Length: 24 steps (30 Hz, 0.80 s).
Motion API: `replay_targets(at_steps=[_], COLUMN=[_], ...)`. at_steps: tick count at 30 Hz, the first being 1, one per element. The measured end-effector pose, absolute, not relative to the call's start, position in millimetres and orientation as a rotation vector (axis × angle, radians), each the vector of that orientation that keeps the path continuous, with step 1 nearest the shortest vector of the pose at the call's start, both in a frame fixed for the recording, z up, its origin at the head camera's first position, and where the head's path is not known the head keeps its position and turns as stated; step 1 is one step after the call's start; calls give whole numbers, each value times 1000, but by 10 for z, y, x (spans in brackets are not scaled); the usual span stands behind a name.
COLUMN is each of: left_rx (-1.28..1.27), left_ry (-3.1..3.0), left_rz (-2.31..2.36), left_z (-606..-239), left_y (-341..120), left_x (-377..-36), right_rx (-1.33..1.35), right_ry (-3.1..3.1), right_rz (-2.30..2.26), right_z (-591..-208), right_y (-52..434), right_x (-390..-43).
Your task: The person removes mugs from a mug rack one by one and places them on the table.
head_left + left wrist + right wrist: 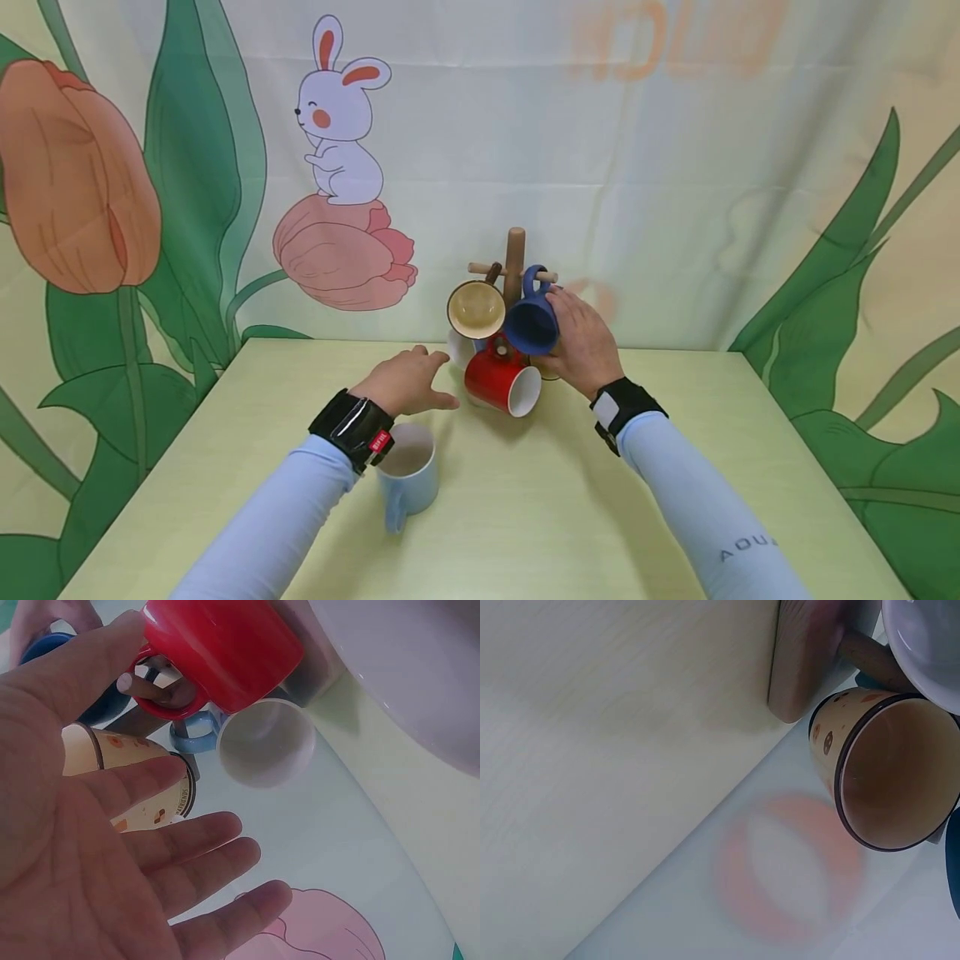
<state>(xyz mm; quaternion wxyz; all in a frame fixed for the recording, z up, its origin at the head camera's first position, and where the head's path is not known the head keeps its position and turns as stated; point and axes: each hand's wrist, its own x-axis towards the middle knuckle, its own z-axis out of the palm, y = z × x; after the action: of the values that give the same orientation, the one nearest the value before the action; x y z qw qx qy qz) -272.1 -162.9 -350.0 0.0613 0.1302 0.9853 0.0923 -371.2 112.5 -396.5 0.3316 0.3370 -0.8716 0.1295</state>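
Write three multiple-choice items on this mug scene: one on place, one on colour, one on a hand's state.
1. Where is the light blue mug?
A. on the rack
B. on the table
C. in a hand

2. What colour mug does the right hand touch?
A. dark blue
B. red
C. green

3. How is the left hand?
A. fist
B. pinching a handle
C. open, holding nothing

Answers: B, it stands on the table by the left wrist; A, the fingers lie against the dark blue mug on the rack; C, the fingers are spread near the red mug.

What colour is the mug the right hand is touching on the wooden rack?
Dark blue mug, touched by the right hand; clearest in the head view.
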Motion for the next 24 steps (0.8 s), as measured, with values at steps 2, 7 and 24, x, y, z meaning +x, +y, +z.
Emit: replay_targets(at_steps=[2,7,24], left_rx=[404,414,470], left_ry=[2982,2982,3023], left_rz=[277,275,334], left_z=[-3503,-3512,-3368], left_y=[-1625,-1612,-1619], left_x=[-2719,-2722,-2584], right_rx=[874,850,641], right_ry=[-2283,-2291,-2220], right_rz=[365,459,902], right_z=[-3957,-3938,-3799], right_y=[1140,1185,1249], right_x=[-3693,-3638,-3248])
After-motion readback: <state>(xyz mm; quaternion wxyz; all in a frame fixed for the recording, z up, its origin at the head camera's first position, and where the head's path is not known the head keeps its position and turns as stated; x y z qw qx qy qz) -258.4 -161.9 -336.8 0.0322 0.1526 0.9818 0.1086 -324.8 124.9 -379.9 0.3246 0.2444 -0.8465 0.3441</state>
